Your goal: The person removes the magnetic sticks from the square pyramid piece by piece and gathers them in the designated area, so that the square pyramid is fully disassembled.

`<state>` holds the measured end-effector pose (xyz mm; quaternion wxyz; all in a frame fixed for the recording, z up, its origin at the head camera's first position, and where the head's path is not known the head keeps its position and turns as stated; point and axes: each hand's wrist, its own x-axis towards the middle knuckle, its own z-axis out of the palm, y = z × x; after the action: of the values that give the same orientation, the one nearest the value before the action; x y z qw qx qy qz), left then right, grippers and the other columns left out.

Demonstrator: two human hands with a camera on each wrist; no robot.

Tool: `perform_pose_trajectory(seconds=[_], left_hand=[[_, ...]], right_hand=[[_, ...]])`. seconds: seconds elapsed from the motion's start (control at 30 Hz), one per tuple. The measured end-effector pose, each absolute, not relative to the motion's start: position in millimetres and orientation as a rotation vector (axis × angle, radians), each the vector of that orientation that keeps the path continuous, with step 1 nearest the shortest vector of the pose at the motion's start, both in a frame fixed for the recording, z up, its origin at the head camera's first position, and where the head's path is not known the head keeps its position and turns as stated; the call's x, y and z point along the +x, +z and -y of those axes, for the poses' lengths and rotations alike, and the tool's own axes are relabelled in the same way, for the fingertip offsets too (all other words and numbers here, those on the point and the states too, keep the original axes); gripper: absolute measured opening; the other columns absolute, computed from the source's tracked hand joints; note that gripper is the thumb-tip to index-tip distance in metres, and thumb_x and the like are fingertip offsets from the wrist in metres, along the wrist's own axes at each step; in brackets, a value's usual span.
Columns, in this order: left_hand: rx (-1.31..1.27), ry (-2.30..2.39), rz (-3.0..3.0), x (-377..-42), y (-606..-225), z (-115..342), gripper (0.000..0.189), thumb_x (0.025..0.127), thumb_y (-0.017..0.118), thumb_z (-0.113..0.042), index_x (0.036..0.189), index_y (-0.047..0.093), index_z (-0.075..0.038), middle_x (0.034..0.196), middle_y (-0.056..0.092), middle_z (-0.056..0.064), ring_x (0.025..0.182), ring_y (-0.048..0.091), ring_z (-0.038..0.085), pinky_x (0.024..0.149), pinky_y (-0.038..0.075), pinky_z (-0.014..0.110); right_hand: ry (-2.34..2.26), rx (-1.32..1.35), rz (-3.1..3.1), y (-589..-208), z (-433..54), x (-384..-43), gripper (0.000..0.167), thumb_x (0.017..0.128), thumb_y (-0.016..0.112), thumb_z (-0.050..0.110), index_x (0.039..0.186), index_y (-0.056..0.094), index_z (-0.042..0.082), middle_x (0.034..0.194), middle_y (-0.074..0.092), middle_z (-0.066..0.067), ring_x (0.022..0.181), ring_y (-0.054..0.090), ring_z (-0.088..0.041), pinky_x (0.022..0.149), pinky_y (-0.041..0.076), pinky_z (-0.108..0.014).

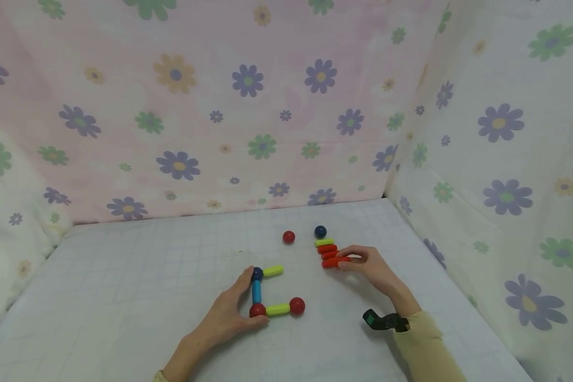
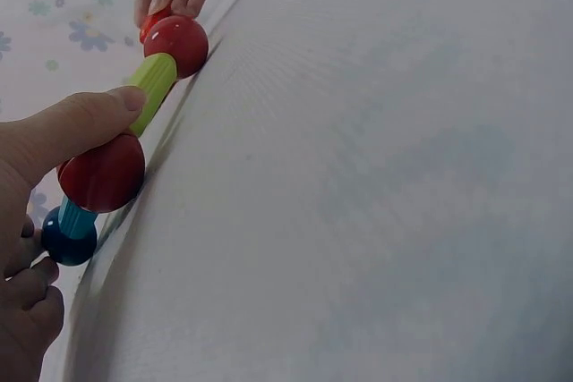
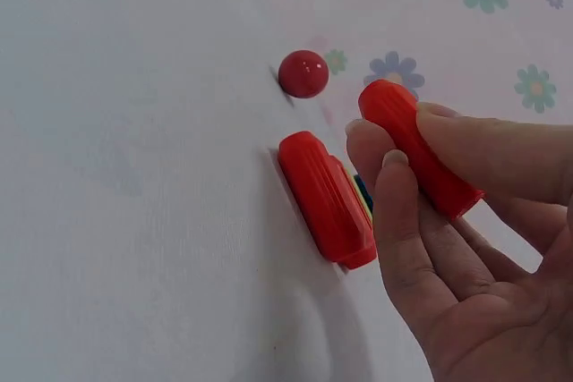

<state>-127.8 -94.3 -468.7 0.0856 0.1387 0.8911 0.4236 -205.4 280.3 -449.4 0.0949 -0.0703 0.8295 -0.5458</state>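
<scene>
My left hand holds a frame of balls and rods on the table. The frame joins a dark blue ball, a blue rod, a red ball, a yellow-green rod and another red ball. A second yellow-green rod extends from the blue ball. In the left wrist view the thumb rests on a yellow-green rod, fingers near the blue ball. My right hand pinches a red rod, raised beside other red rods.
Behind the red rods lie a yellow-green rod and a dark blue ball. A loose red ball sits left of them. Flowered cloth hangs behind and at the sides of the white table. A black device is at the right cuff.
</scene>
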Motion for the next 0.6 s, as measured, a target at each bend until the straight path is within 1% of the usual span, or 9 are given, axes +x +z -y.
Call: perform_pose_trajectory(seconds=[0.07,0.23,0.33,0.47,0.6], left_hand=[[0.411,1.262,-2.657,-128,-468,95,0.111,0.074,0.085,-0.048,0.161,0.022,-0.019,0.165,0.026,0.003,0.151,0.027,0.031,0.115,0.034,0.056],[0.410,1.264,-2.657,-128,-468,95,0.112,0.074,0.086,-0.048,0.161,0.022,-0.019,0.165,0.026,0.003,0.151,0.027,0.030,0.116,0.034,0.056],[0.413,1.260,-2.662,-128,-468,95,0.112,0.074,0.086,-0.049,0.161,0.022,-0.019,0.165,0.027,0.003,0.151,0.027,0.030,0.115,0.034,0.056],[0.407,1.252,-2.665,-128,-469,95,0.111,0.074,0.085,-0.049,0.161,0.021,-0.020,0.165,0.027,0.002,0.151,0.027,0.030,0.115,0.035,0.056],[0.405,1.244,-2.669,-129,-469,95,0.111,0.074,0.085,-0.050,0.161,0.022,-0.020,0.165,0.027,0.002,0.151,0.028,0.030,0.114,0.036,0.056]], right_hand=[[-1.616,-0.182,-2.463,-451,-285,-207,0.037,0.086,0.079,0.026,0.116,0.070,0.006,0.124,0.063,-0.013,0.102,0.068,-0.022,0.089,0.055,-0.026],[-1.564,-0.125,-2.523,-454,-293,-209,0.034,0.083,0.082,0.022,0.111,0.072,0.006,0.108,0.071,-0.010,0.092,0.064,-0.022,0.078,0.053,-0.030],[-1.529,-0.092,-2.534,-456,-297,-210,0.033,0.081,0.083,0.020,0.110,0.073,0.006,0.105,0.073,-0.008,0.093,0.065,-0.021,0.079,0.052,-0.032],[-1.486,-0.080,-2.545,-457,-299,-211,0.035,0.080,0.084,0.021,0.110,0.074,0.006,0.108,0.073,-0.008,0.096,0.067,-0.020,0.083,0.051,-0.031],[-1.467,-0.099,-2.563,-459,-300,-210,0.036,0.079,0.085,0.021,0.110,0.074,0.006,0.109,0.072,-0.009,0.098,0.067,-0.020,0.085,0.053,-0.029]])
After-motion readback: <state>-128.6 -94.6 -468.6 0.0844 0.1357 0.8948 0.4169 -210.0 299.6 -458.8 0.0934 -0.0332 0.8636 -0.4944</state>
